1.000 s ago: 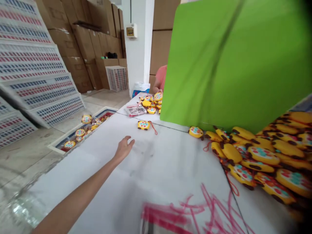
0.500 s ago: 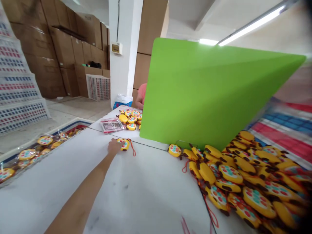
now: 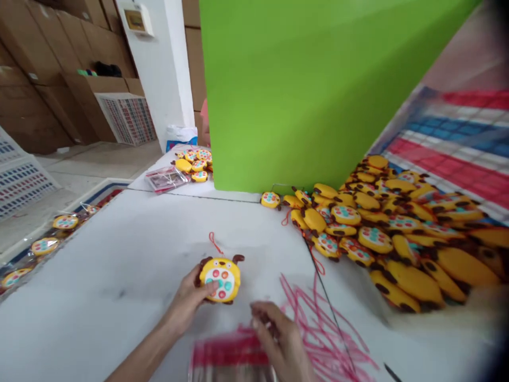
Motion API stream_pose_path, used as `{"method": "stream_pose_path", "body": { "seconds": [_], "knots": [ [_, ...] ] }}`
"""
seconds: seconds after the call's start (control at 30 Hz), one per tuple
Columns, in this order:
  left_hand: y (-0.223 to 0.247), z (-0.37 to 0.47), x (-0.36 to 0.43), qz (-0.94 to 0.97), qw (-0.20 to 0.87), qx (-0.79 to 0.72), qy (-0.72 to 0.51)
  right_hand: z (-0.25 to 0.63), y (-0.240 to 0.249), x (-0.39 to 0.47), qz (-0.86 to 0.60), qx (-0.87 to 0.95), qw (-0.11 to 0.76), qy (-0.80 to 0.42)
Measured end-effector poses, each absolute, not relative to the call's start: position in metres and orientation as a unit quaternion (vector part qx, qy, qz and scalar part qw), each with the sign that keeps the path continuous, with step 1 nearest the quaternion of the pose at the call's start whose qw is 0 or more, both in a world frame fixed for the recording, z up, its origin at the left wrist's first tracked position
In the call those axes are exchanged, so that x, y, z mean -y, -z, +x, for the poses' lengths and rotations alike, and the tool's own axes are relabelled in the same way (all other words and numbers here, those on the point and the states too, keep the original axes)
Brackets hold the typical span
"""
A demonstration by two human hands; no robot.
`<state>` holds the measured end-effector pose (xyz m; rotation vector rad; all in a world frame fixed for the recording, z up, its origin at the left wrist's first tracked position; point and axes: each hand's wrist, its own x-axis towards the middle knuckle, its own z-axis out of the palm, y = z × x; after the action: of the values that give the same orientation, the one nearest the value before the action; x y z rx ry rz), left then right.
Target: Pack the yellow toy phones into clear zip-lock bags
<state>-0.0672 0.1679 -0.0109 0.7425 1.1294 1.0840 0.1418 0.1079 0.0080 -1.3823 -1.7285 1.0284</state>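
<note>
Your left hand [image 3: 186, 302] pinches the yellow toy [image 3: 220, 278] at lower centre above the surface [image 3: 119, 276], right hand [image 3: 278, 339] fingering the blurred packets [image 3: 230, 358]; the light grip risks dropping it, its red cord [image 3: 214, 243] snagging.

A green board [image 3: 302, 90] stands upright on the white desk [image 3: 119, 265]. A heap of yellow toys [image 3: 389, 228] lies to its right, cardboard boxes [image 3: 35, 58] stacked far left, red scribbles [image 3: 314, 318] nearby.
</note>
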Motion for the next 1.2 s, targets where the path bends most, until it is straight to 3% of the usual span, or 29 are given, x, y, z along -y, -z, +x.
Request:
{"method": "stream_pose_path", "body": {
  "seconds": [0.13,0.37,0.6,0.77,1.0,1.1,1.2],
  "knots": [
    [0.008,-0.044,-0.114,0.334,0.647,-0.501,-0.468,0.144,-0.009,-0.113,-0.530,0.583,0.408,-0.462],
    [0.009,-0.033,-0.080,0.358,0.640,-0.503,-0.457,0.158,-0.006,-0.100,-0.518,0.527,0.431,-0.518],
    [0.002,-0.032,-0.070,0.412,0.605,-0.521,-0.439,0.164,-0.017,-0.087,-0.502,0.660,0.367,-0.422],
    [0.019,-0.029,-0.051,0.516,0.402,-0.649,-0.388,0.170,-0.020,-0.087,-0.539,0.622,0.378,-0.424],
    [0.061,0.001,-0.025,0.793,0.122,-0.545,-0.244,0.172,-0.018,-0.089,-0.527,0.666,0.369,-0.378],
    [0.063,0.002,-0.029,0.823,0.076,-0.517,-0.225,0.174,-0.014,-0.080,-0.511,0.714,0.358,-0.318],
    [0.061,0.000,-0.030,0.828,0.106,-0.506,-0.217,0.178,-0.007,-0.071,-0.494,0.745,0.361,-0.267]
  ]
}}
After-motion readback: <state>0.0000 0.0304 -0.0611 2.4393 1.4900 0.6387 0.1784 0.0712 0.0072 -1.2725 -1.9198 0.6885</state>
